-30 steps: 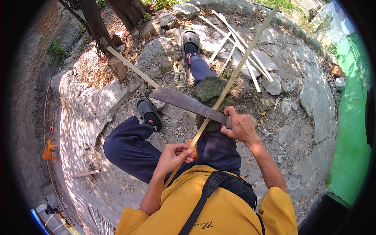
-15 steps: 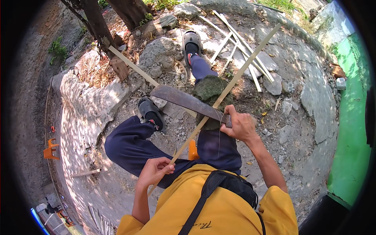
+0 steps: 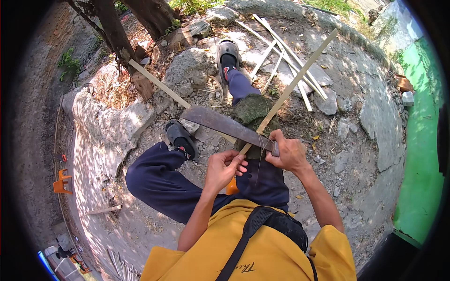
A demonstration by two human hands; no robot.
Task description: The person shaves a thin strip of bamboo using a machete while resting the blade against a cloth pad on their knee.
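A long grey steel chopping blade (image 3: 225, 125) lies across the person's knee. Just below its near end, the left hand (image 3: 224, 167) pinches a long pale bamboo strip (image 3: 289, 89), which crosses the blade. Right of that, the right hand (image 3: 289, 152) grips the blade's handle, fingers curled tight.

Outdoors, in bright sun with dappled shade. Rocky ground (image 3: 356, 93) of cracked grey stone and rubble. Tree trunks (image 3: 112, 33) at upper left, dry leaves near their base. Loose pale strips (image 3: 281, 51) scattered ahead. Green wall (image 3: 417, 154) along the right edge. Small orange stool (image 3: 62, 182) far left.
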